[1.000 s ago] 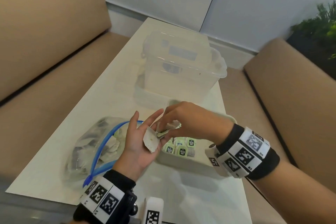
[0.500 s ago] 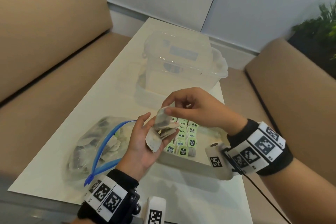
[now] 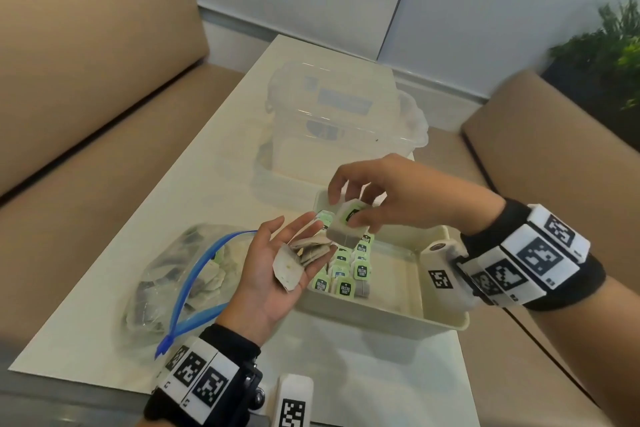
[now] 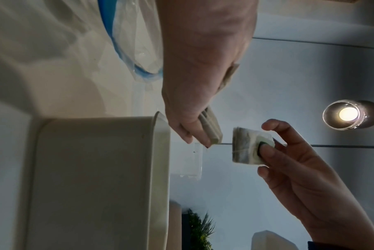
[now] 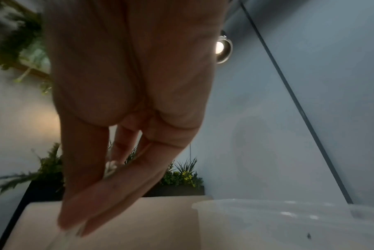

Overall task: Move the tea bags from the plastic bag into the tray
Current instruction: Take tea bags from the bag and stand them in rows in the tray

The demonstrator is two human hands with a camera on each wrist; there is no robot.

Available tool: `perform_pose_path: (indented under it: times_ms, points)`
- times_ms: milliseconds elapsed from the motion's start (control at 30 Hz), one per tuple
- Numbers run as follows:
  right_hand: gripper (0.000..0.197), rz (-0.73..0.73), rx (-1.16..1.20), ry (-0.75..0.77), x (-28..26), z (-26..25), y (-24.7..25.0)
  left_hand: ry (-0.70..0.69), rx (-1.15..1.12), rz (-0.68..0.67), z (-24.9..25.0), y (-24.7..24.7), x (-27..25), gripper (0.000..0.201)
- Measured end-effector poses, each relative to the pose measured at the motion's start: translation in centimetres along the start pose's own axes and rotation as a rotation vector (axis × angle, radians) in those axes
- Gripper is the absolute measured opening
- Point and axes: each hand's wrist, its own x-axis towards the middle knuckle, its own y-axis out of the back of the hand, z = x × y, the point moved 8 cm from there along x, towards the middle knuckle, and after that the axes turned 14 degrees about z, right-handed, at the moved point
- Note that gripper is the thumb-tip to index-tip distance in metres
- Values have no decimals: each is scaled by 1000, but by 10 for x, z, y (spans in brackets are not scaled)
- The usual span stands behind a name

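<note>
i see thin, matt filter paper on the tea bag (image 3: 347, 228) pinched in my right hand (image 3: 398, 198), with a smooth green card tag on its face. the loose tea bags (image 3: 304, 258) lying in my left hand (image 3: 273, 274) look the same soft, slightly crinkled paper. below my right hand, the tray (image 3: 408, 317) is cream plastic, smooth with a dull sheen. left of my left hand, the plastic bag (image 3: 166, 284) is clear, wrinkled, glossy film with a blue plastic zip strip. beyond both hands, the storage box (image 3: 346, 121) is translucent, cloudy plastic. the table (image 3: 166, 204) under them is smooth and faintly reflective. the benches (image 3: 86, 80) on either side look like matt tan upholstery.
</note>
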Motion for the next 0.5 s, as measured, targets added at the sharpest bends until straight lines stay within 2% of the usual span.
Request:
perform_pose_path:
  times_ms: [100, 167, 300, 400, 500]
  points:
    - [34, 107, -129, -19, 1, 8, 13, 14, -24, -13, 1, 1, 0, 43]
    - [31, 107, -158, -66, -1, 23, 16, 17, -49, -22, 3, 3, 2, 45]
    - [24, -45, -287, -140, -6, 66, -2, 6, -69, -38, 9, 8, 7, 46]
    - [24, -198, -323, -223, -12, 96, -34, 8, -50, -46, 10, 11, 9, 47]
    - [24, -371, -313, -270, -17, 113, -70, 15, -36, -81, 10, 11, 10, 73]
